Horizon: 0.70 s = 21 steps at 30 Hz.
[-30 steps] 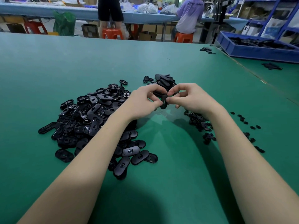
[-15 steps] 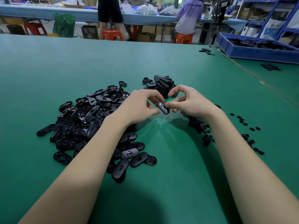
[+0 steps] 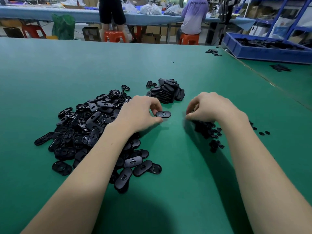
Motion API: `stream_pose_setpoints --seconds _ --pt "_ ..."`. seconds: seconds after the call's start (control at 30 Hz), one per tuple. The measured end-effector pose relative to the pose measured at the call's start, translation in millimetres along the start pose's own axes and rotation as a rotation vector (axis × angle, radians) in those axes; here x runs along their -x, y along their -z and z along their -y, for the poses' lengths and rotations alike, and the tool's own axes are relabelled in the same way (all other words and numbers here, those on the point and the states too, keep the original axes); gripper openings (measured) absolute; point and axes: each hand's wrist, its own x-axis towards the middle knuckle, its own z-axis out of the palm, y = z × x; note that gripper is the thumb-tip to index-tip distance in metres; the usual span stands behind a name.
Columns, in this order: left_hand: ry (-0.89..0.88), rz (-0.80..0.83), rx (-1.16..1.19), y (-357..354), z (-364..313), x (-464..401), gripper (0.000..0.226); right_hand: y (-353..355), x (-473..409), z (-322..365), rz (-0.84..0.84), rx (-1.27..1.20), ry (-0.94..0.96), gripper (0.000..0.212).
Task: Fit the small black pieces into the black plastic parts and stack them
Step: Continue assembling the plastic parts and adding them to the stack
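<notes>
One oval black plastic part [image 3: 163, 114] juts rightward from the left hand [image 3: 141, 114], pinched at its near end above the green tabletop [image 3: 177, 174]; the right hand [image 3: 208, 107], fingers curled and blurred, reaches into the small black pieces [image 3: 207, 130], grip unclear; the stack [image 3: 167, 92] lies beyond.

You're working at a green table [image 3: 84, 68]. Beyond its far edge, a blue-covered bench [image 3: 33, 11] runs across, with orange stools [image 3: 114, 35], cardboard boxes [image 3: 91, 33] and a green bag [image 3: 63, 26] beneath, and two people beside it. Blue shelving [image 3: 287, 14] stands at your right.
</notes>
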Motion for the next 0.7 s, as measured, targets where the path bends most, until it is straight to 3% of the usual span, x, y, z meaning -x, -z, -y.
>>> stream_pose_setpoints --seconds 0.2,0.37,0.5,0.7 --pt "0.000 0.016 0.011 -1 1 -1 0.015 2 2 -8 0.051 -0.032 -0.042 0.013" --pt "0.005 0.011 0.011 0 2 -2 0.016 10 5 -16 -0.020 -0.073 -0.061 0.029" --pt "0.005 0.009 0.003 -1 2 -1 0.016 7 5 -13 -0.008 -0.057 -0.026 0.008" --pt "0.004 0.014 -0.003 -1 2 -1 0.015 -3 3 -3 -0.055 -0.008 -0.044 0.006"
